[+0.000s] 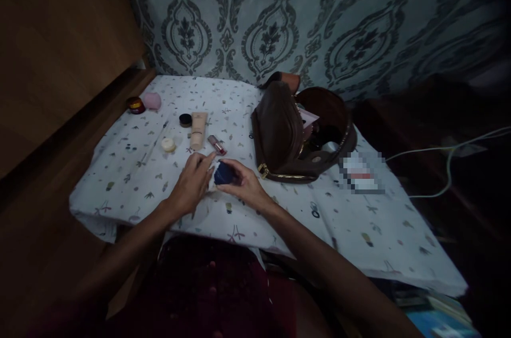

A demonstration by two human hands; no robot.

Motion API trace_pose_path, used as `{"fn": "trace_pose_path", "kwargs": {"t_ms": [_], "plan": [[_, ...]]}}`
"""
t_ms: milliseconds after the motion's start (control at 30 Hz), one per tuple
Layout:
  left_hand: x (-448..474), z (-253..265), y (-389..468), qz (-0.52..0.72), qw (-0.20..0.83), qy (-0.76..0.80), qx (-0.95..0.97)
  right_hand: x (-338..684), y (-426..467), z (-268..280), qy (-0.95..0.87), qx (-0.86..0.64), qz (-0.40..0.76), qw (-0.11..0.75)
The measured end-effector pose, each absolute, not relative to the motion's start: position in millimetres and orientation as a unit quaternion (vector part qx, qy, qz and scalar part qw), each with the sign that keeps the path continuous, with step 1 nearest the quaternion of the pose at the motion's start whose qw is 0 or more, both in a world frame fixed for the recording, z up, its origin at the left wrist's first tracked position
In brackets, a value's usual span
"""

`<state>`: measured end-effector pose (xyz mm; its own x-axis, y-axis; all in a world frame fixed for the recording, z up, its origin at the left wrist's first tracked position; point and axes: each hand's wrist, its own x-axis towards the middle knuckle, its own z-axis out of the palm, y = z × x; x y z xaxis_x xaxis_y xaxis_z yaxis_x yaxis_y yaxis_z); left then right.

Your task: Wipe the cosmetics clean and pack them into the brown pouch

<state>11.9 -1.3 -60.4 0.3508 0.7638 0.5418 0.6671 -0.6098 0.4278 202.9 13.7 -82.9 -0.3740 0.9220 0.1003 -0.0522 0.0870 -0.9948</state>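
My right hand (249, 187) grips a blue thing (224, 173); whether my left hand (192, 181) holds anything, I can't tell; tube (198, 126) and pot (168, 145) are out, the bag (277, 128) holds more

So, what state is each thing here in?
Brown bag, unzipped, gaping open.
Beige tube, lying down, seemingly capped.
Slim red tube, lying down.
Dark blue item, held in the right hand.
Cream pot, open or shut unclear.
Black round item, open or shut unclear.
Dark red jar, upright, lid unclear.
Pink item, unclear.
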Motion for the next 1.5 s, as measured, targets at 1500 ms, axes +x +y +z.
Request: {"fn": "trace_pose_path", "kwargs": {"t_ms": [1500], "plan": [[-4, -53, -26, 0.337, 0.001, 0.379, 0.862, 206, 14, -81, -0.594, -0.348, 0.594, 0.417]]}}
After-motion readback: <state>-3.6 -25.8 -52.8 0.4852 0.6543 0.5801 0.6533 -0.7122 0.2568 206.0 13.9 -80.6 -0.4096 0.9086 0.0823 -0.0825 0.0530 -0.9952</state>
